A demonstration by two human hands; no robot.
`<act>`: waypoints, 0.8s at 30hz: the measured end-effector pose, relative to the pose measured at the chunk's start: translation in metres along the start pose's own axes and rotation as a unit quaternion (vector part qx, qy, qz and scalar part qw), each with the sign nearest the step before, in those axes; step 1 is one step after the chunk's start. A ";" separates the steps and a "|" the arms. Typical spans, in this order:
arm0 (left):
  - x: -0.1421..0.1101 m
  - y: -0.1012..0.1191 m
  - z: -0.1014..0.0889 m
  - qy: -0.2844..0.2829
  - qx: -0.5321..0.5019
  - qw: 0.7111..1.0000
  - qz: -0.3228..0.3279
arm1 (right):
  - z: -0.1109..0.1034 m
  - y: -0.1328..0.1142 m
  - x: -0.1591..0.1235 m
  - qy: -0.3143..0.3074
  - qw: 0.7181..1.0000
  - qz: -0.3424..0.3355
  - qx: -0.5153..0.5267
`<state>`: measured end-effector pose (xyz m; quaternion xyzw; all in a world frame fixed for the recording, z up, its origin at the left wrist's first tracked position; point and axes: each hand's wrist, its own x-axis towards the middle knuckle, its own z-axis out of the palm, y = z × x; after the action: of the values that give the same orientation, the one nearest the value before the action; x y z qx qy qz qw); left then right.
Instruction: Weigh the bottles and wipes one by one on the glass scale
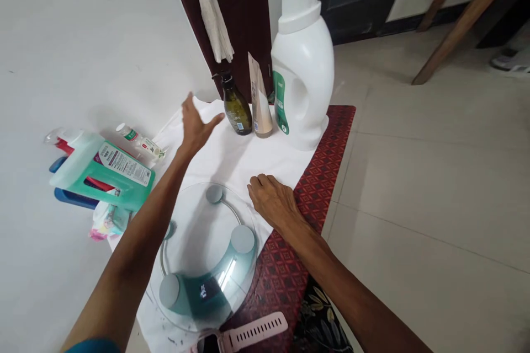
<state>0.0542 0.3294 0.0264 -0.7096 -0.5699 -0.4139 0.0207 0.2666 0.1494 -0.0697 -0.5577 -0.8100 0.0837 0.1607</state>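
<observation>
My left hand (196, 128) reaches over the white cloth (226, 162) with thumb and fingers apart, holding nothing. Just to its right stands a dark green bottle (237, 107) with a black top, not touched by it. Beside the bottle are an upright beige tube (260, 102) and a large white detergent jug (308, 60) with a handle. My right hand (273, 198) rests on the cloth with curled fingers, below the jug; whatever is under the fingers is hidden. Between my forearms lies a round glass bathroom scale (207, 265) with a small lit display.
At left, by the wall, are a jug of green liquid (107, 168), a small clear bottle (141, 140) and a crumpled colourful packet (111, 220). A pink-strapped watch (248, 333) lies at the front. A red patterned cover (285, 265) runs along the table's right edge.
</observation>
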 end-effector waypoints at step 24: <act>-0.076 0.068 -0.127 -0.002 -0.096 0.995 0.010 | -0.008 -0.005 -0.003 -0.018 1.000 0.017 0.003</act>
<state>0.0381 0.1816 0.0936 -0.7150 -0.5202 -0.4651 -0.0441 0.2656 0.1441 -0.0614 -0.5692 -0.8031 0.0986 0.1458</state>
